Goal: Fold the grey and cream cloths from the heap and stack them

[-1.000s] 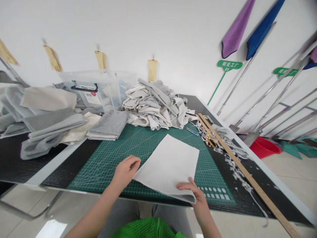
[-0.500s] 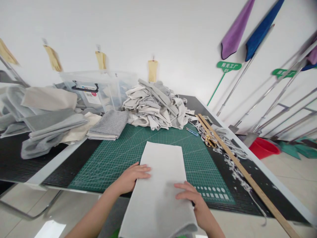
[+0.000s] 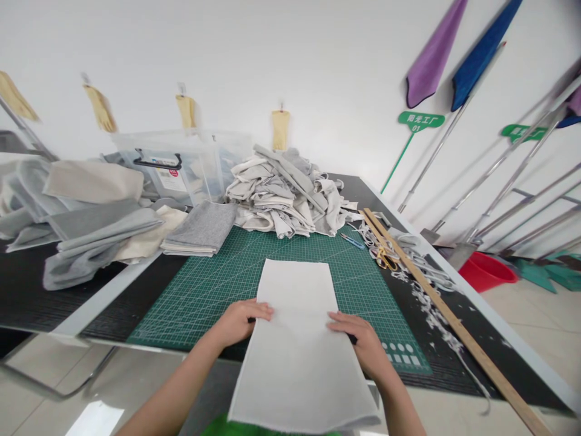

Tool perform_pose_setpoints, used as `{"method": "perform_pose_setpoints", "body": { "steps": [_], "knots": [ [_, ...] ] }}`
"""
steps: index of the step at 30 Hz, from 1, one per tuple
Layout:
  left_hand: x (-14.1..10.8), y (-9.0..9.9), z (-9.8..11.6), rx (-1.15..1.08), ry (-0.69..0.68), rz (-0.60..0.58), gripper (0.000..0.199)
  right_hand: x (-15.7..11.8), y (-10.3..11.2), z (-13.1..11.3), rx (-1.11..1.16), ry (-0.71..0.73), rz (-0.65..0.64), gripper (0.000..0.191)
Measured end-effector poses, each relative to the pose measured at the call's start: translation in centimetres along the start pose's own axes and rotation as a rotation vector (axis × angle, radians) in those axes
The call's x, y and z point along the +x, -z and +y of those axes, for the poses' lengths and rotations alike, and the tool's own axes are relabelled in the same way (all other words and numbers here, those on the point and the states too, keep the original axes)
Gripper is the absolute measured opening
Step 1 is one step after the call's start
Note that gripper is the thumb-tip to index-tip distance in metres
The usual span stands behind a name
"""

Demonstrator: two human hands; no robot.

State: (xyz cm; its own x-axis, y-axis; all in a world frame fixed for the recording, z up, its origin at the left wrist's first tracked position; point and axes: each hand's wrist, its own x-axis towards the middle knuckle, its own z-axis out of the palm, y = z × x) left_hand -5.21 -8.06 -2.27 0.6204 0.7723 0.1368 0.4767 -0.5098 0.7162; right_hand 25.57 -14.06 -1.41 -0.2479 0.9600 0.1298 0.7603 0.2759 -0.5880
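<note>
A long pale grey piece of fabric (image 3: 297,357) lies with its far end on the green cutting mat (image 3: 200,297), and its near end hangs past the table's front edge. My left hand (image 3: 239,321) grips its left edge, fingers closed over the top. On the opposite edge, my right hand (image 3: 359,338) pinches the fabric at about the same height; the parts of both hands beneath the cloth are hidden. Beyond the far end is a heap of grey and cream cloth (image 3: 281,197). A folded grey stack (image 3: 200,229) sits to its left.
Blue snips (image 3: 352,241) and gold-handled scissors (image 3: 385,259) lie at the right among cloth scraps. A long wooden ruler (image 3: 454,321) runs down that side. At the back left stand a clear plastic box (image 3: 181,169) and more piled cloth (image 3: 100,221). A red bucket (image 3: 485,272) is on the floor.
My right hand has moved from the fabric's upper face out to its right edge and slightly farther forward. The near end has spread flatter and swung right. My left hand has barely shifted.
</note>
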Motion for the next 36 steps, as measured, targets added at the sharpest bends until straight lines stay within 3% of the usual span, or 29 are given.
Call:
{"method": "perform_pose_setpoints", "body": {
  "steps": [4,7,11,17,21,23,26,32,36],
  "knots": [
    [0.1,-0.1,0.2,-0.065,0.038,0.082,0.02,0.7,-0.5,0.8,0.129,-0.023,0.088,0.018],
    [0.2,-0.2,0.2,-0.101,0.077,0.181,0.018,1.2,-1.0,0.7,0.116,-0.143,0.159,0.022],
    [0.4,-0.2,0.5,0.046,0.258,0.31,0.021,2.2,-1.3,-0.4,-0.004,-0.299,0.171,0.033],
    [1.4,-0.1,0.5,0.211,0.336,0.292,0.025,3.2,-1.7,-1.5,-0.127,-0.465,0.256,0.043],
    [1.4,0.1,0.0,0.269,0.265,0.198,0.024,3.4,-1.8,-1.5,-0.188,-0.532,0.317,0.045],
    [1.4,0.1,-0.1,0.284,0.241,0.163,0.022,3.3,-1.8,-1.4,-0.186,-0.526,0.321,0.043],
    [1.5,0.1,-0.2,0.306,0.272,0.202,0.02,3.1,-1.6,-1.0,-0.109,-0.458,0.291,0.034],
    [1.6,0.1,-0.3,0.174,0.289,0.306,0.019,2.2,-0.9,0.0,0.193,-0.14,0.15,0.022],
    [1.5,0.0,-0.1,0.149,0.411,0.295,0.021,2.0,-1.0,0.3,0.18,-0.227,0.128,0.026]
  ]
}}
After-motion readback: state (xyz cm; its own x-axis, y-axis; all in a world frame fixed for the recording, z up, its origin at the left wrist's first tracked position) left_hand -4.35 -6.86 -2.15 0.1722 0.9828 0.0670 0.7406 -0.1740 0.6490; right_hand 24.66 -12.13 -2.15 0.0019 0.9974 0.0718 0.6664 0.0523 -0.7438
